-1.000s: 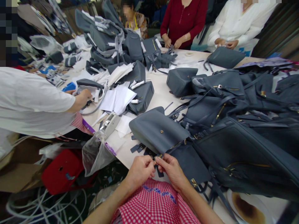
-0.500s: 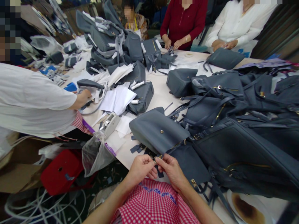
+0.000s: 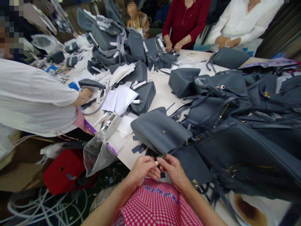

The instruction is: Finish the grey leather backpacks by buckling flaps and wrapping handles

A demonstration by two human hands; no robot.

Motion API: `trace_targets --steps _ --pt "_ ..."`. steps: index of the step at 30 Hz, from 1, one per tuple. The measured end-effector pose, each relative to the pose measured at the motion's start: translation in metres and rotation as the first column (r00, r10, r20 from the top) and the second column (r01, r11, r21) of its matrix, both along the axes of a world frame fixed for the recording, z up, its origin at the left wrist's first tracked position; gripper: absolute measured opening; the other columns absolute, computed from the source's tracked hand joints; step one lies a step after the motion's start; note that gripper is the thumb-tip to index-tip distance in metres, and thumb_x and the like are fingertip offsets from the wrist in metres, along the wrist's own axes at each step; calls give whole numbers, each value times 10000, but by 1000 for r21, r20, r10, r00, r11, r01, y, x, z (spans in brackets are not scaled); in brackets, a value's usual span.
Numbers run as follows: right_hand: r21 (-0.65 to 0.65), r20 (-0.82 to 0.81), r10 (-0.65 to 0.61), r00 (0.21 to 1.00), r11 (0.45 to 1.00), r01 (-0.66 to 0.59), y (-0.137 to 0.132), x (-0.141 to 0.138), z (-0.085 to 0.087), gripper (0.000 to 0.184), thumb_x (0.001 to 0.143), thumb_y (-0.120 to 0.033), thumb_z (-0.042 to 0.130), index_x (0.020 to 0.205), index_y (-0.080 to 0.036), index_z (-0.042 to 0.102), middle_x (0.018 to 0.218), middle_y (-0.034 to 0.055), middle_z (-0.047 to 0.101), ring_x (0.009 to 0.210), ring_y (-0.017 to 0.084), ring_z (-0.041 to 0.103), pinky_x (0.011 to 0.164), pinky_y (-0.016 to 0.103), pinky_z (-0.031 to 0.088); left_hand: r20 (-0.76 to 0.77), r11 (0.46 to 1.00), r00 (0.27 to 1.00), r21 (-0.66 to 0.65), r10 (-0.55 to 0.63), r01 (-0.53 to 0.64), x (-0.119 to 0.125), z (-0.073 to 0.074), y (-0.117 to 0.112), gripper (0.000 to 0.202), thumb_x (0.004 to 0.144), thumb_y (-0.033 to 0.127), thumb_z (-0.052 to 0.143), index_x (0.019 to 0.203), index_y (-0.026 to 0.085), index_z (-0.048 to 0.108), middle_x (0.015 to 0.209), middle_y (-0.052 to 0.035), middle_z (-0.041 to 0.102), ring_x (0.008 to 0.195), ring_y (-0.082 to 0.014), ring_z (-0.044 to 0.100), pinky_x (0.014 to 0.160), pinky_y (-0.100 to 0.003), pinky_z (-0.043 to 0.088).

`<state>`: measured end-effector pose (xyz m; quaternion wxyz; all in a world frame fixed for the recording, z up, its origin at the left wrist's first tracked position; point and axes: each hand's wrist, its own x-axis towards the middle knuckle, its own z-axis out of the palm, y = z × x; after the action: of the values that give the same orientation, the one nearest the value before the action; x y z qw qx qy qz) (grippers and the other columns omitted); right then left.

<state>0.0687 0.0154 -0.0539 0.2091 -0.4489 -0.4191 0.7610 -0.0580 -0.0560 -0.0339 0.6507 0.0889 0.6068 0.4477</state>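
My left hand (image 3: 146, 169) and my right hand (image 3: 173, 170) meet just above my red checked apron (image 3: 160, 204). Both are closed, thumbs and fingertips pinching a small gold-coloured metal fitting (image 3: 156, 163) between them. Its exact kind is too small to make out. Directly beyond my fingers lies a dark blue-grey leather bag (image 3: 162, 130), its flap fitted with a small round gold stud. Several dark leather tabs (image 3: 139, 148) rest on the table left of the bag. A gold clasp plate (image 3: 195, 183) shows on the bag's lower panel, right of my right hand.
More blue-grey bags (image 3: 244, 157) pile up on the right, with others stacked at the back left. White paper sheets (image 3: 119, 99) and a grey tape dispenser (image 3: 112, 125) lie on the table (image 3: 160, 88). A brown-stained dish (image 3: 250, 208) sits lower right. Co-workers stand around.
My hands stay together in nearly the same place; the metal fitting shows more clearly between my fingertips. The view has shifted slightly. The co-worker's hand at left has moved a little.
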Motion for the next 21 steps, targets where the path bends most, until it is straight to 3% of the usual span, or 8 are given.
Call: trace_targets --steps 6,10,12,15,21 --pt "-29 -30 -19 999 999 18 -1 -1 -2 376 624 -516 793 627 -186 613 537 -33 577 487 111 492 499 241 404 118 991 984 -6 131 -131 -3 3 -4 128 652 200 654 736 109 621 647 -81 725 539 -136 673 498 -181 505" --pt "-23 -52 -24 998 999 23 -3 -1 -4 364 634 -514 790 645 -184 637 572 -14 612 529 126 513 539 252 421 342 990 931 -98 128 -100 -4 6 -5 221 798 271 612 769 60 672 650 -105 722 558 -131 687 519 -163 531" --pt "-22 -67 -22 997 1000 20 -3 -1 -4 349 644 -505 788 654 -184 651 578 -13 617 548 130 518 559 257 425 380 985 911 -114 160 -126 -3 4 -5 194 814 228 621 777 46 676 637 -95 716 538 -113 678 531 -150 537" --pt "-34 -94 -14 995 999 11 -2 -1 -3 335 627 -484 807 699 -184 676 612 -8 646 567 135 528 572 263 428 319 976 923 -86 217 -199 -2 0 -5 71 761 132 657 736 67 652 636 -80 718 527 -102 672 524 -142 533" --pt "-56 -109 -20 994 998 14 -1 -3 -5 329 620 -457 823 695 -170 681 636 16 681 581 138 550 576 267 432 106 982 977 -24 187 -186 5 2 -4 141 678 225 677 693 110 596 578 -63 696 462 -119 642 423 -162 479"
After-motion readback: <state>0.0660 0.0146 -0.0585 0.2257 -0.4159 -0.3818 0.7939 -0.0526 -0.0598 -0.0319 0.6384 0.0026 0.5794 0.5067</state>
